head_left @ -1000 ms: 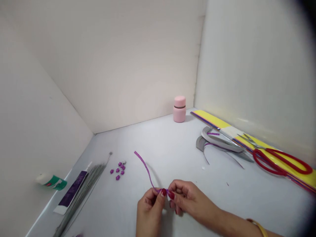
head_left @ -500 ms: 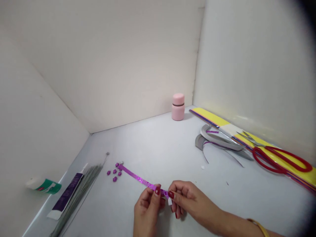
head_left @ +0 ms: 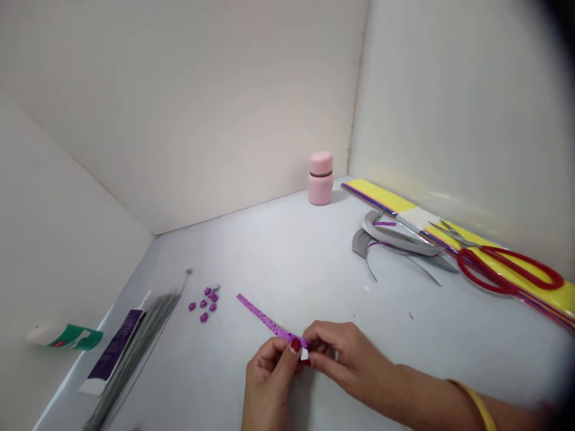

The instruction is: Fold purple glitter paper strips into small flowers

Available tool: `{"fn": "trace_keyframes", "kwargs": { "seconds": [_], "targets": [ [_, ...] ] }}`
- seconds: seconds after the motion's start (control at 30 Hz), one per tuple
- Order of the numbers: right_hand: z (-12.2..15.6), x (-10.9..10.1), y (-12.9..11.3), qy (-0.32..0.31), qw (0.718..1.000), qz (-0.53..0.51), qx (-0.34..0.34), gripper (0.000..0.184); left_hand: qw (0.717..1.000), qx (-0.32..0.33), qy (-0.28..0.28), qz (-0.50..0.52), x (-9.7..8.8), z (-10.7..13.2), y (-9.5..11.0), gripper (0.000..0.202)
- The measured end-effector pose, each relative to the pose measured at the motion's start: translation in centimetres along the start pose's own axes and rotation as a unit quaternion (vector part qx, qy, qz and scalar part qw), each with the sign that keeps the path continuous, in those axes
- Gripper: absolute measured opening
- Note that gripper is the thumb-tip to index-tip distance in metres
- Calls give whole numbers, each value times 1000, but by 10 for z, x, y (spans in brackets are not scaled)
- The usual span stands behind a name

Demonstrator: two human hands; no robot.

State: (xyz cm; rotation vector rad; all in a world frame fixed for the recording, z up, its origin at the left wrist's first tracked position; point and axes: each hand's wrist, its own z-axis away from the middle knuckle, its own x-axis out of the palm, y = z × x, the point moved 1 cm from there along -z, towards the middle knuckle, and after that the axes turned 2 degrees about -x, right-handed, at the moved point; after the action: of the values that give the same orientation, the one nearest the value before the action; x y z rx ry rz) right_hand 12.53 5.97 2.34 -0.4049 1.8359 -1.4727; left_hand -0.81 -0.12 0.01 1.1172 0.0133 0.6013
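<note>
A shiny purple paper strip (head_left: 265,320) runs from my fingers toward the upper left, its far end free above the table. My left hand (head_left: 274,371) pinches it near its lower right end, thumb on top. Close beside it, my right hand (head_left: 335,353) holds the folded end, where a small white piece (head_left: 304,354) shows between the fingertips. The exact fold is partly hidden by my fingers. Several small purple folded stars (head_left: 203,317) lie on the table left of the strip's far end.
At left lie a bundle of thin wires (head_left: 139,353), a purple-and-white tube (head_left: 117,347) and a green-and-white tube (head_left: 81,337). A pink flask (head_left: 320,179) stands at the back. On the right, red-handled scissors (head_left: 489,286) rest on yellow paper packs (head_left: 377,194), beside curled grey strips (head_left: 395,239).
The strip's free end has swung away from the stars, and less strip shows. My right fingers have moved in closer to the left hand. The whole view has shifted slightly.
</note>
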Motion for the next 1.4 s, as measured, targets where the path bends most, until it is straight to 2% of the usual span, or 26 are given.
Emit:
{"fn": "trace_keyframes", "kwargs": {
  "seconds": [0.17,0.3,0.4,0.53,0.7,0.8,0.9,1.0,1.07,1.27,1.4],
  "targets": [
    [1,-1,0,-8,999,34,-7,16,1000,-2,-13,8,2,3,2,26],
    [0,0,0,-4,999,-34,2,20,1000,-4,-21,13,5,5,8,23],
    [-1,1,2,-5,995,-96,18,21,999,21,-24,-25,5,6,11,23],
    [-1,4,6,-28,974,-207,83,27,991,81,-20,-103,4,7,13,26],
    [-3,6,11,-61,937,-315,141,33,987,107,-41,-110,5,8,15,26],
    [-4,6,12,-60,934,-322,141,35,989,103,-37,-97,6,8,14,22],
    [-4,3,9,-45,945,-292,139,40,991,86,-41,-89,4,7,12,20],
    [-5,-2,4,2,960,-257,116,31,992,56,-77,-88,4,5,10,21],
    [-6,-4,2,8,962,-246,116,23,989,42,-109,-87,4,4,9,22],
    [-9,-5,3,-3,934,-307,185,20,985,9,-112,-131,1,1,9,28],
    [-9,-4,4,-15,916,-352,192,23,986,11,-126,-112,1,0,10,28]
  ]
}}
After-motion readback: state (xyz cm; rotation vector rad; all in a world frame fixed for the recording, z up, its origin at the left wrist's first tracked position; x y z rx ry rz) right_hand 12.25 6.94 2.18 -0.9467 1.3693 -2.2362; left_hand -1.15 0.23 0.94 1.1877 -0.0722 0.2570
